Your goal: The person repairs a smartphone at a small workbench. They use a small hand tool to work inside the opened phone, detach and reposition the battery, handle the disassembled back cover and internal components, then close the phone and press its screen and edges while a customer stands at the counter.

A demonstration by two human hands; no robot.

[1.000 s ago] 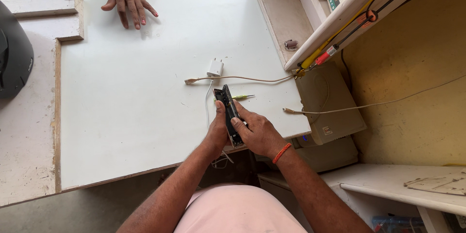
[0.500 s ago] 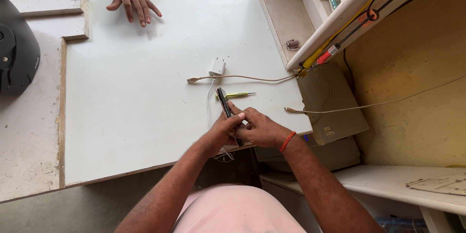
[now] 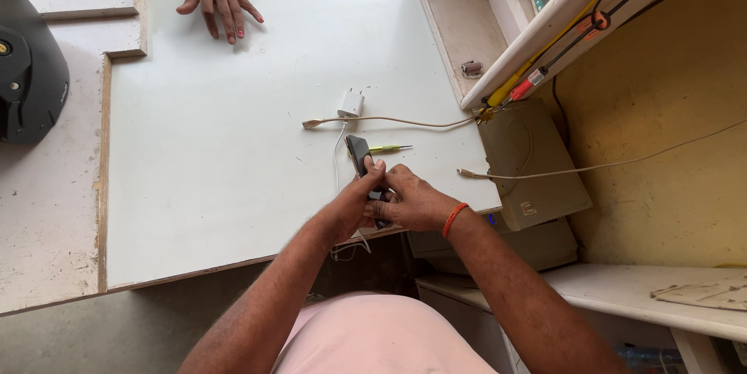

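White table point(image 3: 233, 148) serves as the work surface. At its near right edge, left hand point(image 3: 352, 207) and right hand point(image 3: 412, 201) together grip a dark phone point(image 3: 359, 154), tilted up for access. Charger point(image 3: 350, 101) and small screwdriver point(image 3: 389, 148) lie just beyond, within reach. Another person's hand point(image 3: 219, 2) rests at the far edge.

Left hand point(image 3: 350, 207): fingers curled shut, thumb raised on top
Right hand point(image 3: 412, 201): closed, knuckles up, touching the left
Forearms: bare, both reaching forward and converging
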